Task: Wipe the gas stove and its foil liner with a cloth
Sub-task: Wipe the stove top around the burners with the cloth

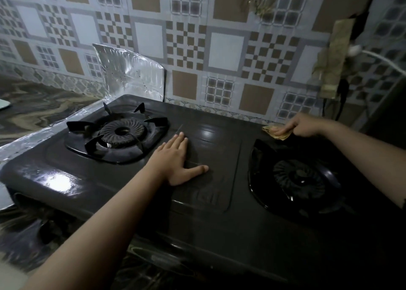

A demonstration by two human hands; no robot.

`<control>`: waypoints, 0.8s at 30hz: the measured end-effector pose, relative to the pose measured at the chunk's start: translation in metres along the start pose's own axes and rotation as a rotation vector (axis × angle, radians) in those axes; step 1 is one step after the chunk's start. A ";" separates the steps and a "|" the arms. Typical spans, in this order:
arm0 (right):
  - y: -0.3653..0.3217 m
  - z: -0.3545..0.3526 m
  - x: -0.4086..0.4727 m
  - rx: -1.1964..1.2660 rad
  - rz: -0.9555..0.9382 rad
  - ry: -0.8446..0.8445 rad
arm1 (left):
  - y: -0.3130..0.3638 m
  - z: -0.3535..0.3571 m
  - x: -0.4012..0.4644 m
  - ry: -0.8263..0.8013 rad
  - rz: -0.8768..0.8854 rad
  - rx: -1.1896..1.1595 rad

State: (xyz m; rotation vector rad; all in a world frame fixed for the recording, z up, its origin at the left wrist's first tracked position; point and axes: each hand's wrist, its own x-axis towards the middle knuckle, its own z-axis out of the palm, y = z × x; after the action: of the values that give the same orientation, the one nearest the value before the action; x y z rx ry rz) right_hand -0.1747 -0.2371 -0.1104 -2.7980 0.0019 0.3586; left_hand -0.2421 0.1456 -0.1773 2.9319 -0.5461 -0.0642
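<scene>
Here, left grip [179,157] flat mid-stove [215,140], right grip [304,126] pinching cloth [275,132] at back edge.

Home kitchen: black two-burner gas stove [197,157] on marble-patterned desk [39,105], foil liner [131,70] along its left side and rear corner, checker-patterned tile wall [219,37] behind, wall plug and cable [377,56] at right.

The right hand [304,126] covers most of the cloth [276,133], so only a folded corner shows. The right burner [298,179] sits in deep shadow (its grate cannot be made out), and the stove [211,157] front and knobs are too dark to read.
</scene>
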 end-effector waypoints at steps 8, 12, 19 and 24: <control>0.026 -0.007 -0.035 -0.065 0.158 0.112 | 0.011 -0.007 -0.001 -0.060 -0.080 0.087; 0.045 0.000 -0.051 -0.037 0.186 0.154 | 0.039 -0.004 -0.003 -0.083 -0.184 0.120; 0.054 0.007 -0.073 -0.001 0.217 0.202 | 0.058 0.013 -0.012 0.053 -0.247 0.013; 0.051 0.014 -0.094 -0.015 0.249 0.233 | 0.055 0.015 -0.011 0.085 -0.229 -0.012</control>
State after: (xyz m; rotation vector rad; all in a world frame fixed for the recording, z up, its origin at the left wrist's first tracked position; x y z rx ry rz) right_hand -0.2710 -0.2845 -0.1161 -2.8416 0.4048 0.0875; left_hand -0.2734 0.0965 -0.1827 2.9555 -0.1955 0.0304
